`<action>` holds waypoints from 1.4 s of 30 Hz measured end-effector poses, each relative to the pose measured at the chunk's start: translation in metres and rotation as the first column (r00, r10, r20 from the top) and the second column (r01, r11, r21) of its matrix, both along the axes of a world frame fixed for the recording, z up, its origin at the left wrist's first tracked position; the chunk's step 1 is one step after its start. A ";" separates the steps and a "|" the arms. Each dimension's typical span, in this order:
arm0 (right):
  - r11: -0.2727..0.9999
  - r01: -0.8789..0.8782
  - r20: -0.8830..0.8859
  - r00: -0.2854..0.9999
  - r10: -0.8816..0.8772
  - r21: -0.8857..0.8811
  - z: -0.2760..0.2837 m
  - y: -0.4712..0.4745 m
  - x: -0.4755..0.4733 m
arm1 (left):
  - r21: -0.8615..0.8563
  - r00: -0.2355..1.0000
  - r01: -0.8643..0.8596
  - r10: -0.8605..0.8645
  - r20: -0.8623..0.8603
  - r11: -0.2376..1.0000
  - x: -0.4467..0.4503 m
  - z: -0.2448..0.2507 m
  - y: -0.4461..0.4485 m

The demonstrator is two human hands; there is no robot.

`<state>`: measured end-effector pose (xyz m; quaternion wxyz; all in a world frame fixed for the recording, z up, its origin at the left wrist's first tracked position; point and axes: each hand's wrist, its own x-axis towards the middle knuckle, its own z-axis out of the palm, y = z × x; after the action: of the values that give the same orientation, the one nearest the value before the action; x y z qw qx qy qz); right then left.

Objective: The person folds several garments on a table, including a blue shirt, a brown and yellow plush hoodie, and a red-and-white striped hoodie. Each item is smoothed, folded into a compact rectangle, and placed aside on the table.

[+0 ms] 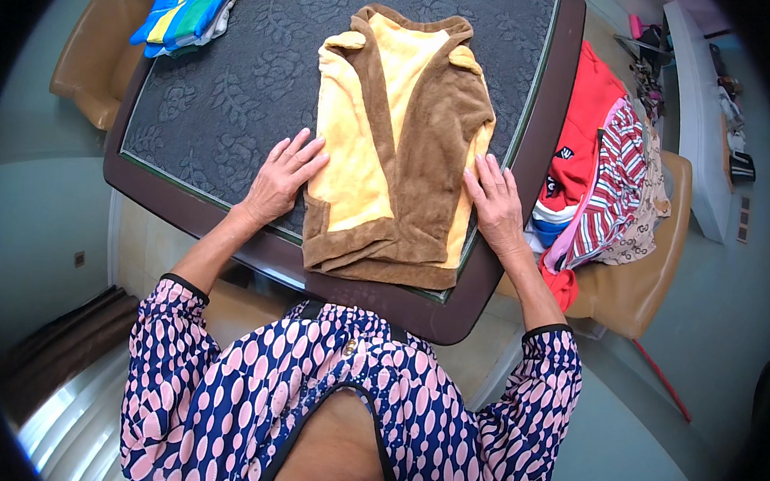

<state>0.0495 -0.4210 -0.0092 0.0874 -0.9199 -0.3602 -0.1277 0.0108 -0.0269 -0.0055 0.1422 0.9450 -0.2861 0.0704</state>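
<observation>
A brown and yellow plush garment lies folded into a long block on the table, its brown-edged neck at the far end. Two small yellow ear-like tabs stick out near its top corners. My left hand rests along its left edge, fingertips touching the yellow fabric. At the right edge my right hand lies with its fingers against the yellow side panel. Both hands are flat with the fingers a little apart, and neither grips the cloth. The garment's lower brown hem reaches the table's near border.
The table has a dark floral-patterned top and a brown rim. Folded striped clothes are stacked at its far left corner. On the right, a tan chair bears a pile of clothes. Another tan chair stands at the left.
</observation>
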 end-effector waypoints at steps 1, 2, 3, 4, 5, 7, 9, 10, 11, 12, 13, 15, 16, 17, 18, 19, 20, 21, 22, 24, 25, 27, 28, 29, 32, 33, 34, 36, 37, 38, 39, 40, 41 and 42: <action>1.000 -0.020 0.004 1.000 0.020 -0.009 0.001 0.003 0.003 | -0.014 1.000 0.015 -0.015 0.011 1.000 0.003 0.000 -0.001; 0.999 -0.041 0.007 0.999 0.041 -0.019 0.002 0.005 0.007 | -0.027 0.999 0.031 -0.030 0.023 0.999 0.009 0.000 -0.003; 0.998 -0.051 0.017 0.999 0.051 -0.023 0.002 0.008 0.010 | -0.041 0.999 0.042 -0.041 0.031 0.998 0.011 0.000 -0.004; 0.998 -0.061 0.026 0.998 0.062 -0.028 0.004 0.011 0.014 | -0.038 0.998 0.060 -0.059 0.019 0.997 0.014 0.000 -0.005; 0.997 -0.072 0.036 0.997 0.073 -0.032 0.005 0.013 0.018 | -0.036 0.997 0.077 -0.077 0.007 0.996 0.017 0.002 -0.006; 0.995 -0.097 0.059 0.993 0.099 -0.028 0.006 0.015 0.024 | -0.036 0.993 0.113 -0.114 -0.027 0.993 0.019 0.005 -0.006; 0.992 -0.125 0.063 0.990 0.126 -0.026 0.012 0.016 0.030 | -0.044 0.987 0.145 -0.148 -0.069 0.988 0.019 0.006 -0.006; 0.986 -0.159 0.060 0.985 0.161 -0.041 0.013 0.016 0.033 | -0.026 0.983 0.156 -0.158 -0.092 0.987 0.021 0.002 -0.002; 0.979 -0.199 0.028 0.979 0.200 -0.038 0.014 0.015 0.035 | -0.045 0.980 0.158 -0.162 -0.116 0.986 0.022 0.002 0.000; 0.970 -0.241 -0.004 0.970 0.241 -0.034 0.016 0.015 0.037 | -0.064 0.976 0.158 -0.165 -0.140 0.985 0.022 0.004 0.001; 0.959 -0.283 -0.036 0.959 0.282 -0.029 0.017 0.014 0.039 | -0.083 0.972 0.157 -0.169 -0.164 0.984 0.022 0.006 0.001; 0.928 -0.366 -0.057 0.930 0.363 -0.062 0.016 0.013 0.041 | -0.090 0.969 0.163 -0.176 -0.174 0.983 0.024 0.007 0.001; 0.918 -0.392 -0.075 0.919 0.388 -0.061 0.016 0.013 0.041 | -0.093 0.968 0.164 -0.178 -0.179 0.982 0.024 0.008 0.001; 0.907 -0.418 -0.093 0.906 0.412 -0.058 0.017 0.014 0.042 | -0.094 0.970 0.157 -0.172 -0.175 0.983 0.023 0.010 0.001; 0.895 -0.440 -0.111 0.895 0.431 -0.074 0.018 0.014 0.042 | -0.098 0.971 0.151 -0.166 -0.170 0.984 0.022 0.010 0.000; 0.884 -0.463 -0.121 0.883 0.454 -0.064 0.021 0.016 0.042 | -0.103 0.973 0.145 -0.161 -0.164 0.984 0.021 0.010 -0.001; 0.874 -0.481 -0.144 0.871 0.469 -0.062 0.022 0.016 0.043 | -0.121 0.976 0.141 -0.159 -0.149 0.983 0.018 0.010 -0.002; 0.863 -0.501 -0.161 0.859 0.486 -0.063 0.023 0.015 0.044 | -0.135 0.978 0.162 -0.178 -0.111 0.977 0.017 0.007 -0.001; 0.865 -0.499 -0.160 0.858 0.488 -0.040 0.022 0.014 0.046 | -0.144 0.975 0.182 -0.197 -0.098 0.973 0.014 0.005 -0.001; 0.879 -0.476 -0.178 0.866 0.467 -0.012 0.019 0.014 0.051 | -0.159 0.966 0.220 -0.238 -0.099 0.962 0.013 0.006 -0.002; 0.885 -0.466 -0.190 0.868 0.459 0.004 0.019 0.014 0.054 | -0.155 0.954 0.238 -0.261 -0.149 0.959 0.016 0.009 -0.002; 0.887 -0.459 -0.214 0.862 0.459 0.050 0.019 0.015 0.056 | -0.149 0.919 0.274 -0.305 -0.250 0.950 0.022 0.016 -0.003; 0.886 -0.456 -0.216 0.860 0.462 0.081 0.016 0.017 0.057 | -0.156 0.915 0.270 -0.304 -0.266 0.950 0.025 0.017 -0.003; 0.885 -0.451 -0.218 0.858 0.465 0.112 0.013 0.018 0.057 | -0.149 0.918 0.266 -0.297 -0.261 0.952 0.027 0.018 -0.003; 0.900 -0.382 -0.261 0.865 0.429 0.211 0.023 0.025 0.061 | -0.202 0.915 0.188 -0.246 -0.319 0.961 0.032 0.022 -0.005; 0.907 -0.341 -0.286 0.869 0.405 0.248 0.024 0.028 0.061 | -0.261 0.898 0.112 -0.210 -0.387 0.959 0.036 0.028 -0.006; 0.886 -0.214 -0.327 0.873 0.362 0.412 0.023 0.033 0.063 | -0.312 0.873 0.032 -0.178 -0.453 0.950 0.043 0.037 -0.011; 0.780 0.363 -0.701 0.701 0.132 0.510 0.022 0.039 0.079 | -0.456 0.712 -0.299 -0.122 -0.691 0.838 0.079 0.043 -0.007; 0.637 0.653 -0.889 0.443 0.119 0.411 0.024 0.041 0.098 | -0.603 0.720 -0.351 -0.205 -0.663 0.717 0.098 0.030 0.009; 0.495 0.740 -0.889 0.408 0.209 0.456 0.016 0.042 0.109 | -0.530 0.623 -0.645 -0.024 -0.782 0.551 0.108 0.030 0.000; 0.350 0.800 -0.865 0.385 0.322 0.486 0.007 0.045 0.118 | -0.274 0.339 -0.772 0.006 -0.941 0.574 0.130 0.022 0.009; 0.376 0.783 -0.866 0.414 0.280 0.496 0.003 0.052 0.123 | -0.276 0.316 -0.831 0.002 -0.949 0.483 0.132 0.021 0.004; 0.402 0.764 -0.864 0.443 0.239 0.504 0.000 0.057 0.126 | -0.273 0.294 -0.881 -0.005 -0.956 0.385 0.134 0.021 -0.002; 0.449 0.750 -0.872 0.453 0.187 0.486 0.001 0.059 0.127 | -0.303 0.342 -0.859 0.022 -0.940 0.412 0.134 0.016 -0.002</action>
<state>0.1761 -0.3619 -0.0083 0.6556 -0.7365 0.0362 0.1626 0.1445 -0.0292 0.0109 0.6271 0.7158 0.2019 -0.2315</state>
